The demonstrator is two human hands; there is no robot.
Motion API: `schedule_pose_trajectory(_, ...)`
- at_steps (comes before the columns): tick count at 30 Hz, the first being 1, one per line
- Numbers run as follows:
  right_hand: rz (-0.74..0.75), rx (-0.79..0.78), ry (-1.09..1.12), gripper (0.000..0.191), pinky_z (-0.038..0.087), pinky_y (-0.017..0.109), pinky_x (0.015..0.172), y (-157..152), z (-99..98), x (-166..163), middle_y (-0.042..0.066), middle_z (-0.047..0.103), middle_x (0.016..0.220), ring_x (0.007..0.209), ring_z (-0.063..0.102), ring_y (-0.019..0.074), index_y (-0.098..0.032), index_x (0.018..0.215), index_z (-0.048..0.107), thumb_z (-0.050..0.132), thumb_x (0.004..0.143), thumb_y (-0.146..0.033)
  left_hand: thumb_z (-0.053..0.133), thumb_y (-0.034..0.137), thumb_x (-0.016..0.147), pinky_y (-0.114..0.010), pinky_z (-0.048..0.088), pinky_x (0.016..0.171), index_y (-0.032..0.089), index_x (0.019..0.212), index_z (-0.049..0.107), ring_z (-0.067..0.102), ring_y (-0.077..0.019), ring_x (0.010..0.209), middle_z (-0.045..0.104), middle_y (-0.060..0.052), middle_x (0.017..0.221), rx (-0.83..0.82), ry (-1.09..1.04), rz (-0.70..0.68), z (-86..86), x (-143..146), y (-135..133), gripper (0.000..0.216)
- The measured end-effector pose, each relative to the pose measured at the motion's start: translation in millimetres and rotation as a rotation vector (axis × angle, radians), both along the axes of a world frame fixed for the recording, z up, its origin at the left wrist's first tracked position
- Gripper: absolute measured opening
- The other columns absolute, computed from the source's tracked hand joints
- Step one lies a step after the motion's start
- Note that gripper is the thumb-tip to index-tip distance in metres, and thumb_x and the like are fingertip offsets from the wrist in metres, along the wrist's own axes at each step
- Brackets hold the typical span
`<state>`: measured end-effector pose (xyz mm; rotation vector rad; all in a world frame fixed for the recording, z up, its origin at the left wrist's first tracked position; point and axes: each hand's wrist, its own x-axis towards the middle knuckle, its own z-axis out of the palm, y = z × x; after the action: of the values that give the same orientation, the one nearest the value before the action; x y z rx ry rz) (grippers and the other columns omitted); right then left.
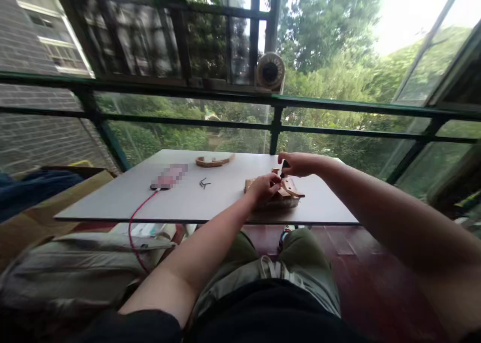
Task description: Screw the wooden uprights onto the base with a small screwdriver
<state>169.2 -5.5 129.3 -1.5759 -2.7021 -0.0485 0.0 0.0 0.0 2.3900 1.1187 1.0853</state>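
A small wooden assembly [288, 192] of flat cut pieces sits on the white table [210, 198] right of centre. My left hand [266, 187] rests on its left side, fingers curled over the wood and gripping it. Just above the assembly, my right hand [298, 163] pinches a small dark object that is too small to name. A curved wooden piece [213, 160] lies at the table's far edge. Several small dark metal parts [204, 184] lie in the middle.
A phone [169, 178] lies left of centre, with a red cable [137, 218] running off the front edge. A cardboard box [56, 193] with blue cloth stands at the left. Green railings [278, 102] and windows close off the far side. Dark wooden floor lies below.
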Motion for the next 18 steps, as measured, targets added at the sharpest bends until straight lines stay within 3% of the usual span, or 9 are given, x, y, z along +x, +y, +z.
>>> schedule_pose_trajectory(3,0.117,-0.016,-0.042,0.024,0.033,0.023,0.054,1,4.1,-5,0.005,0.067,0.084,0.064,0.052,0.0122,-0.019,0.106,0.06,0.055,0.083,-0.02,0.053,0.035,0.087,-0.024,0.04,0.06,0.021,0.091,0.068,0.061,-0.0134,0.069,0.07,0.0,0.08,-0.013,0.029,0.037,2.3,0,-2,0.021)
schedule_pose_trajectory(6,0.086,-0.092,-0.063,0.021,0.035,0.023,0.054,-1,9.6,-11,0.006,0.07,0.084,0.061,0.054,0.0116,-0.016,0.099,0.064,0.052,0.082,-0.015,0.055,0.037,0.085,-0.025,0.039,0.057,0.02,0.087,0.068,0.059,-0.0134,0.064,0.069,0.0,0.075,-0.04,0.059,0.085,3.5,1,-3,0.021)
schedule_pose_trajectory(9,-0.018,-0.19,-0.087,0.022,0.038,0.025,0.052,-5,15.8,-19,0.007,0.07,0.076,0.05,0.055,0.0117,-0.013,0.101,0.065,0.051,0.086,-0.022,0.056,0.034,0.083,-0.024,0.039,0.057,0.021,0.083,0.068,0.057,-0.013,0.062,0.067,0.0,0.072,-0.057,0.075,0.102,3.0,2,-3,0.018)
schedule_pose_trajectory(13,-0.054,-0.208,-0.165,0.03,0.041,0.027,0.054,-2,20.1,-26,0.007,0.067,0.06,0.046,0.057,0.0145,-0.009,0.092,0.068,0.051,0.089,-0.034,0.055,0.025,0.081,-0.024,0.042,0.061,0.022,0.082,0.069,0.06,-0.0138,0.067,0.07,0.0,0.077,-0.041,0.055,0.085,1.5,2,-2,0.014)
schedule_pose_trajectory(18,-0.125,-0.188,-0.122,0.046,0.044,0.03,0.059,9,13.7,-27,0.008,0.063,0.051,0.044,0.057,0.0159,-0.008,0.076,0.069,0.046,0.092,-0.044,0.052,0.025,0.086,-0.026,0.046,0.072,0.023,0.093,0.07,0.064,-0.0151,0.077,0.073,-0.002,0.091,-0.049,-0.054,0.227,-1.2,1,3,0.02)
